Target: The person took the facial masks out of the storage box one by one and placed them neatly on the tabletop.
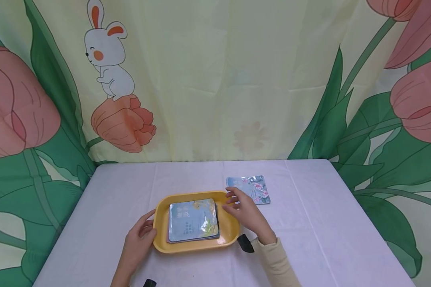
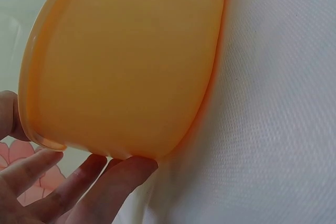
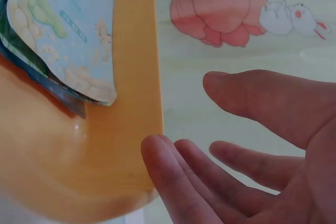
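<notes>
A yellow tray point(image 1: 160, 241) stands on the table with a small stack of flat, glossy packets in it. The top packet point(image 1: 190, 221) is light blue with a pale yellow pattern at one corner. My left hand point(image 1: 138, 241) is at the tray's left end, its fingertips touching the outer wall point(image 2: 126, 77) close under the rim. Over the tray's right end hovers my right hand point(image 1: 245, 209), its fingers spread and holding nothing. Just behind that hand, a blue packet with pink flowers point(image 1: 258, 190) lies on the table, partly hidden by the fingers.
A white cloth point(image 1: 309, 239) covers the table. Behind its far edge hangs a curtain point(image 1: 201, 79) printed with tulips and a rabbit. Black straps point(image 1: 246, 243) show near the wrists.
</notes>
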`<state>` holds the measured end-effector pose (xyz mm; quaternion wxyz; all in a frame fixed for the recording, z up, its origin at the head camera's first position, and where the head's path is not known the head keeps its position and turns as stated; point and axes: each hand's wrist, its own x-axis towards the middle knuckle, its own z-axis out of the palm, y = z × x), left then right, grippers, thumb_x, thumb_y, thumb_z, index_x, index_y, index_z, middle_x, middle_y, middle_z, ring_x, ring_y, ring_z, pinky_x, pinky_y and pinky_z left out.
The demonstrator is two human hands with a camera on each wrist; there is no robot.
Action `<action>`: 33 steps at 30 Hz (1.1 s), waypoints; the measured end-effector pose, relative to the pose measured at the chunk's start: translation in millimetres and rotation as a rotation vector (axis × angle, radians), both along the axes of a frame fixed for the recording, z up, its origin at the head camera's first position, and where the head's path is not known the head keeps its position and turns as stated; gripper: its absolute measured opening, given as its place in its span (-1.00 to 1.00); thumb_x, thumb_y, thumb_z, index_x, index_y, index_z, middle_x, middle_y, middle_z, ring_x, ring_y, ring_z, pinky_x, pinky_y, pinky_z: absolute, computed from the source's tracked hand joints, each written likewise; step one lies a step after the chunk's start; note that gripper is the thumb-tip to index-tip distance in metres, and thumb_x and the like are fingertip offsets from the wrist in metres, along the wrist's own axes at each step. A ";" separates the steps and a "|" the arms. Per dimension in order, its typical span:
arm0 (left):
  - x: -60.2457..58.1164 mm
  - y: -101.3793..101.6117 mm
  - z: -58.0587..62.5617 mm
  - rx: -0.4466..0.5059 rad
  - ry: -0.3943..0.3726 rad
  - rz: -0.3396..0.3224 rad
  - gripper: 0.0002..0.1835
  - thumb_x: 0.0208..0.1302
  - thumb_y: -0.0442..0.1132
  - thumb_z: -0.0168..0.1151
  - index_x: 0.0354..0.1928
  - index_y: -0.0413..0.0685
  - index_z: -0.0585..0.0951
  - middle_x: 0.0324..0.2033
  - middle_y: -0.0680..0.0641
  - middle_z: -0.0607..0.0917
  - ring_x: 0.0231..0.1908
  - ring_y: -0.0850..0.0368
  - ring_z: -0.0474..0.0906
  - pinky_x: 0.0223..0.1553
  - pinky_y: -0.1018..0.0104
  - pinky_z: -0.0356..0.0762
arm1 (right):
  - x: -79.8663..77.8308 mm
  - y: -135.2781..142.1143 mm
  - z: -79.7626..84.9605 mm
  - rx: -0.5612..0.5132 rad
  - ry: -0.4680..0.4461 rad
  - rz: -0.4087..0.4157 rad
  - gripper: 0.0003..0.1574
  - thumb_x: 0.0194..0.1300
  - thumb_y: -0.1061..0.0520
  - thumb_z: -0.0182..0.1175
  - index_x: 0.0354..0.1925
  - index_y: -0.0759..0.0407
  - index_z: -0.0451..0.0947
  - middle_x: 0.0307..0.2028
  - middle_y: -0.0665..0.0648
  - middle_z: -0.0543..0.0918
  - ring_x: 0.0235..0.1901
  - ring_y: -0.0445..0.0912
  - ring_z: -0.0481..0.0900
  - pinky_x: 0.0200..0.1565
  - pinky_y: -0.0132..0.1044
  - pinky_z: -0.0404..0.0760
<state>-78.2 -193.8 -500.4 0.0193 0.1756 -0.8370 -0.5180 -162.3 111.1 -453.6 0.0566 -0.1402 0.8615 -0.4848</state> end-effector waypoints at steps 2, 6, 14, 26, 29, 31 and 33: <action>-0.1 0.2 0.2 0.002 0.000 0.001 -0.40 0.26 -0.29 0.10 0.38 0.13 0.42 0.10 -0.23 0.60 0.13 -0.12 0.59 0.04 0.27 0.67 | 0.4 -2.1 -0.1 -0.017 -0.002 0.014 -0.35 0.24 0.25 0.32 0.27 0.30 0.40 0.03 0.29 0.61 -0.04 0.06 0.64 0.04 -0.07 0.70; -0.3 0.3 0.9 0.002 -0.002 -0.001 -0.40 0.25 -0.29 0.10 0.38 0.13 0.42 0.10 -0.23 0.60 0.14 -0.12 0.58 0.05 0.27 0.67 | 0.9 -6.3 -1.2 -0.041 -0.013 0.040 -0.35 0.26 0.26 0.31 0.27 0.37 0.37 0.04 0.35 0.59 -0.04 0.10 0.63 0.04 -0.04 0.69; 0.1 -0.1 0.4 0.009 0.008 -0.004 -0.40 0.26 -0.30 0.10 0.37 0.13 0.43 0.10 -0.23 0.61 0.13 -0.13 0.59 0.04 0.27 0.67 | 3.6 -14.5 -4.2 -0.032 -0.044 0.077 -0.34 0.28 0.23 0.28 0.29 0.39 0.34 0.06 0.34 0.56 -0.01 0.10 0.61 0.08 0.00 0.67; 0.6 -0.8 0.5 0.000 0.008 -0.009 -0.40 0.26 -0.30 0.09 0.37 0.12 0.42 0.10 -0.24 0.60 0.14 -0.13 0.58 0.06 0.26 0.66 | 10.3 -23.4 -10.8 -0.009 -0.077 0.096 -0.27 0.26 0.19 0.32 0.31 0.37 0.30 0.12 0.35 0.51 0.02 0.19 0.59 0.04 0.01 0.69; 0.4 -1.0 0.0 -0.006 0.009 -0.009 -0.41 0.26 -0.30 0.09 0.37 0.12 0.42 0.10 -0.23 0.61 0.13 -0.12 0.59 0.06 0.26 0.66 | 12.3 -25.4 -11.1 -0.008 -0.076 0.103 -0.28 0.27 0.19 0.32 0.30 0.36 0.30 0.12 0.35 0.50 0.02 0.19 0.58 0.03 0.00 0.70; 0.5 -1.0 -0.3 -0.007 0.012 -0.009 -0.41 0.26 -0.30 0.09 0.37 0.12 0.43 0.10 -0.23 0.61 0.12 -0.12 0.59 0.06 0.26 0.66 | 13.6 -27.1 -12.0 -0.006 -0.078 0.108 -0.28 0.26 0.19 0.32 0.30 0.36 0.29 0.11 0.35 0.49 0.01 0.19 0.57 0.04 0.01 0.69; 0.6 -0.8 -0.4 -0.010 0.015 -0.009 -0.41 0.25 -0.30 0.09 0.37 0.11 0.43 0.10 -0.24 0.61 0.12 -0.12 0.60 0.06 0.26 0.66 | 14.8 -29.1 -13.3 -0.005 -0.087 0.110 -0.28 0.27 0.19 0.32 0.30 0.38 0.29 0.11 0.35 0.49 0.01 0.17 0.57 0.05 0.02 0.68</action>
